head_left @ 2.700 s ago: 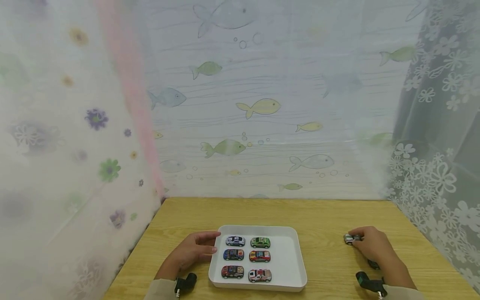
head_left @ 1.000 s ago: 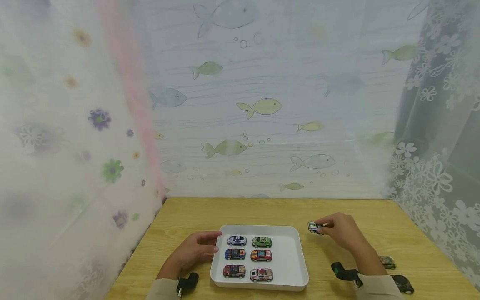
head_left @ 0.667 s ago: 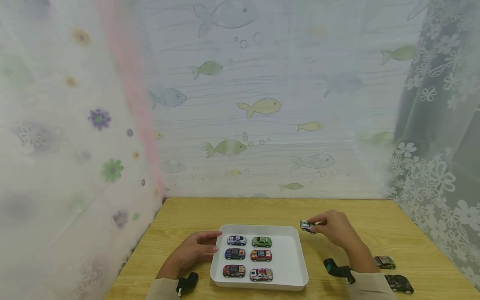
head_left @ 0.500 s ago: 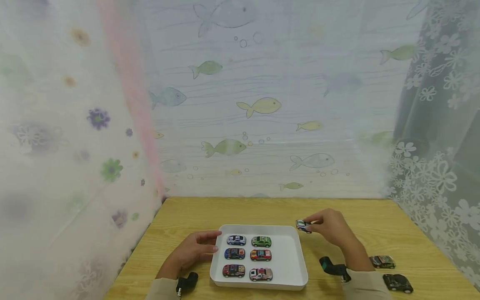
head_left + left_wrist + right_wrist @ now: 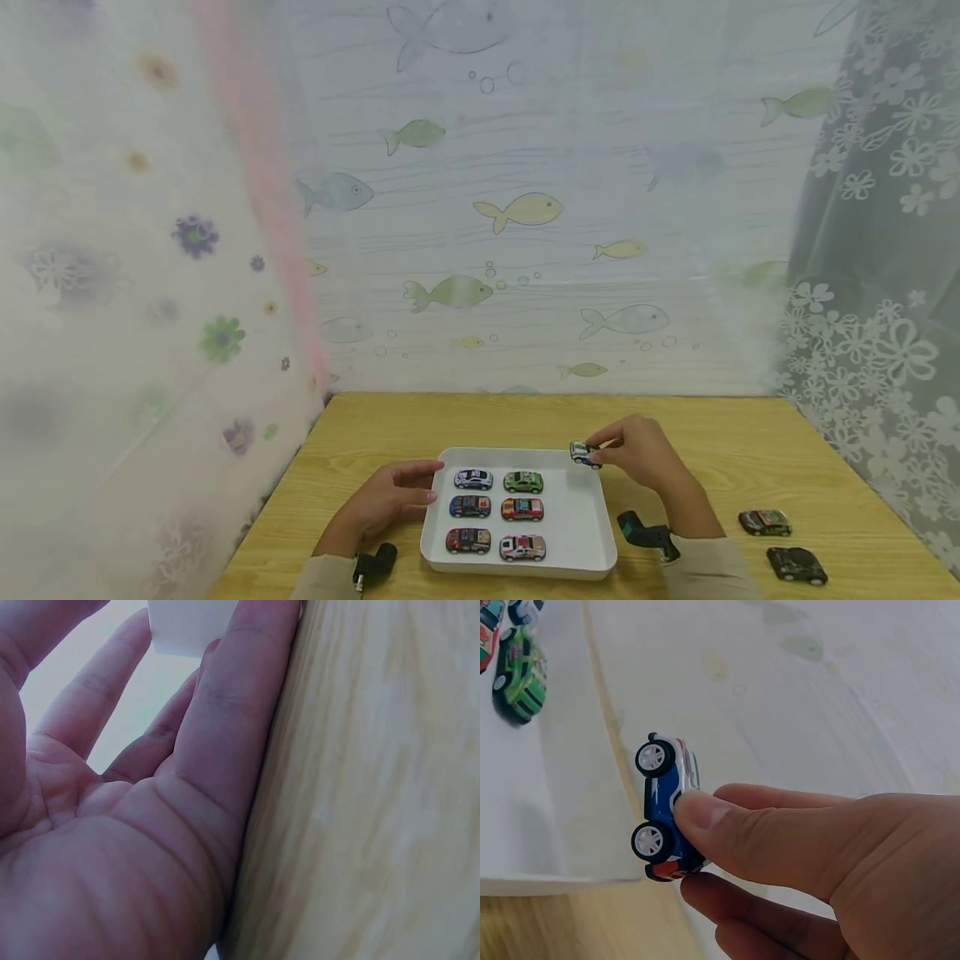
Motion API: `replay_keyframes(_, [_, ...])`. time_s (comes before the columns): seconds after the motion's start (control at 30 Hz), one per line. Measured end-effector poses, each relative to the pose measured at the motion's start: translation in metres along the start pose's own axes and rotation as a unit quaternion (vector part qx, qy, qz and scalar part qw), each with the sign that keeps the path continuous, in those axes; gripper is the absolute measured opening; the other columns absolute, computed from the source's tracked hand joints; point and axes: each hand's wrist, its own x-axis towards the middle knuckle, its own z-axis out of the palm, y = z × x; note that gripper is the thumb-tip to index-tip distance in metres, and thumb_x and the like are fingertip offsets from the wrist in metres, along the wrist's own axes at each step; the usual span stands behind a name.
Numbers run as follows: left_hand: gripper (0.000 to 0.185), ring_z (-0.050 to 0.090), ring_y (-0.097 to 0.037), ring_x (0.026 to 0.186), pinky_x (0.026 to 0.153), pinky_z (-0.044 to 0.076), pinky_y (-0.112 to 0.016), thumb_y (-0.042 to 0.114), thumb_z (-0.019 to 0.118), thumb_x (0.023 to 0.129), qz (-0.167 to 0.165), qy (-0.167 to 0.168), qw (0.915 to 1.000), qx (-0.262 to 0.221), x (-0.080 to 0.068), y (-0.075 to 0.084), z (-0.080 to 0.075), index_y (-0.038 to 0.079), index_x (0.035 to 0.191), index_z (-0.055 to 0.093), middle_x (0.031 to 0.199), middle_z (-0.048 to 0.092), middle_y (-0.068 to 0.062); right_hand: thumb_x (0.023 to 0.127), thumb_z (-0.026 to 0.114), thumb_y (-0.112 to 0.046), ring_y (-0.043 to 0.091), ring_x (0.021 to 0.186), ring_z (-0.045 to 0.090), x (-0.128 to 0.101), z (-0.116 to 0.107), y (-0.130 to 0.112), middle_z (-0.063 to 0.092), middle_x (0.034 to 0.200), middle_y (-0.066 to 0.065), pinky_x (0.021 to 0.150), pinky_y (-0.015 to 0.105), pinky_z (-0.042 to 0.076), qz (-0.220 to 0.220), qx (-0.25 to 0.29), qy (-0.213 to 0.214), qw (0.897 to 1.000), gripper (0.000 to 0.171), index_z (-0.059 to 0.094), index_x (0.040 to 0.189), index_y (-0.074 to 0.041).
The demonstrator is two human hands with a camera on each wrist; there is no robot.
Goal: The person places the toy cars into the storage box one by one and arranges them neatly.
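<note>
sheer curtains printed with flowers and fish close in three sides of a pale wooden bench [image 5: 465,421]; going left to right, the left hand [image 5: 390,500] lies flat on the wood with its fingers relaxed and straight, their tips against the left wall of a white tray [image 5: 581,517], seemingly to keep it from sliding; the left wrist view shows the same, fingers laid along the bench and meeting the tray's white corner [image 5: 187,626]; the tray sits near the front edge of the bench, and six toy cars [image 5: 495,512] stand in it in two neat columns that fill its left part, leaving the right part bare; the right hand [image 5: 637,454] pinches a small blue-and-white toy car [image 5: 581,453] between thumb and fingers, carried clear of the surface just above the tray's back right corner; in the right wrist view that car [image 5: 666,806] is turned on its side, wheels toward the camera; two dark cars [image 5: 780,542] rest on the bench near its front right corner.
</note>
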Motion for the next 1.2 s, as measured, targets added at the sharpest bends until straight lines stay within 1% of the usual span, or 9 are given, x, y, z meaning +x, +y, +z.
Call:
replay_keyframes(0.13, [0.061,0.061,-0.028,0.130,0.098,0.059,-0.045,0.013,0.079,0.091,0.003,-0.004,1.0000,0.000,-0.001,0.001,0.000,0.008,0.147,0.057,0.151,0.054,-0.020,0.083,0.086,-0.012,0.010,0.077,0.070,0.003,0.009,-0.002,0.078,0.094,-0.002,0.068,0.032,0.060,-0.001,0.000,-0.004,1.000,0.013,0.084,0.093,-0.019])
replay_keyframes(0.27, [0.061,0.060,-0.027,0.130,0.099,0.059,-0.045,0.011,0.078,0.092,-0.001,-0.008,0.9999,-0.007,-0.002,0.000,-0.002,0.007,0.149,0.056,0.154,0.050,-0.021,0.082,0.087,-0.010,0.010,0.078,0.066,0.004,0.019,-0.004,0.077,0.091,-0.004,0.069,0.031,0.059,-0.002,-0.004,-0.017,1.000,0.013,0.084,0.090,-0.020])
replay_keyframes(0.43, [0.061,0.060,-0.027,0.130,0.100,0.059,-0.045,0.010,0.077,0.093,-0.004,-0.013,0.9998,-0.016,-0.003,-0.001,-0.003,0.007,0.150,0.054,0.156,0.049,-0.021,0.080,0.088,-0.009,0.012,0.078,0.060,0.005,0.029,-0.007,0.075,0.088,-0.008,0.064,0.028,0.054,0.006,-0.017,-0.024,1.000,0.014,0.084,0.085,-0.022])
replay_keyframes(0.57, [0.062,0.060,-0.027,0.130,0.100,0.059,-0.045,0.012,0.078,0.093,-0.005,-0.012,0.9998,-0.013,-0.002,-0.001,-0.003,0.008,0.150,0.055,0.155,0.050,-0.020,0.079,0.088,-0.009,0.014,0.078,0.057,0.006,0.034,-0.008,0.074,0.089,-0.009,0.062,0.028,0.050,0.016,-0.026,-0.027,0.999,0.015,0.084,0.081,-0.023])
replay_keyframes(0.63, [0.062,0.060,-0.027,0.131,0.100,0.059,-0.044,0.013,0.079,0.092,-0.004,-0.010,0.9999,-0.008,-0.002,-0.001,-0.003,0.009,0.149,0.055,0.155,0.050,-0.019,0.079,0.088,-0.008,0.014,0.078,0.058,0.006,0.035,-0.009,0.074,0.091,-0.008,0.063,0.028,0.051,0.016,-0.028,-0.030,0.999,0.016,0.084,0.080,-0.023])
replay_keyframes(0.77, [0.063,0.059,-0.027,0.132,0.099,0.059,-0.044,0.015,0.080,0.091,-0.004,-0.006,1.0000,0.000,-0.001,-0.001,-0.004,0.010,0.149,0.056,0.155,0.050,-0.018,0.078,0.089,-0.006,0.013,0.081,0.062,0.006,0.039,-0.007,0.076,0.093,-0.006,0.068,0.030,0.056,0.019,-0.029,-0.041,0.999,0.016,0.083,0.080,-0.022])
replay_keyframes(0.93, [0.062,0.060,-0.027,0.131,0.099,0.059,-0.044,0.014,0.079,0.092,-0.006,-0.006,1.0000,0.003,-0.001,-0.002,-0.003,0.010,0.149,0.056,0.155,0.050,-0.018,0.076,0.090,-0.007,0.012,0.084,0.065,0.006,0.042,-0.004,0.077,0.094,-0.005,0.073,0.034,0.059,0.021,-0.031,-0.049,0.998,0.018,0.083,0.078,-0.023])
replay_keyframes(1.2, [0.063,0.061,-0.027,0.130,0.099,0.059,-0.044,0.015,0.079,0.092,-0.008,-0.009,0.9999,0.005,0.000,-0.001,-0.002,0.009,0.150,0.055,0.155,0.051,-0.017,0.074,0.091,-0.006,0.012,0.084,0.065,0.005,0.044,-0.003,0.077,0.093,-0.005,0.072,0.033,0.059,0.015,-0.034,-0.049,0.998,0.020,0.082,0.076,-0.023])
